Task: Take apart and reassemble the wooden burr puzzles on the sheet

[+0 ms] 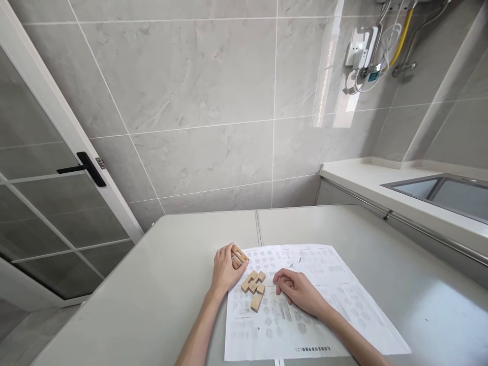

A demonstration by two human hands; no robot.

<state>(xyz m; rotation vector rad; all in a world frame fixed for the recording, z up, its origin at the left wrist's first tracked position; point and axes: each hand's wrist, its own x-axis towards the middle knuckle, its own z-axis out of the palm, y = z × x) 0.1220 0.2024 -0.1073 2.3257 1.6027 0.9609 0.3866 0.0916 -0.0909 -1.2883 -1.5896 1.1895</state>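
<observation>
My left hand (224,270) grips a small wooden block piece (238,256) at the top left corner of a printed paper sheet (324,305). Several more wooden block pieces (254,287) lie in a cluster on the sheet just right of that hand. My right hand (299,291) rests on the sheet to the right of the cluster, fingers curled loosely, holding nothing I can see. The sheet shows rows of small grey diagrams and lies on a pale grey table (160,284).
A tiled wall (198,112) stands behind the table. A glass door with a black handle (86,168) is at the left. At the right are a white counter (366,175) and a steel sink (446,193). A socket and pipes (375,48) hang on the wall.
</observation>
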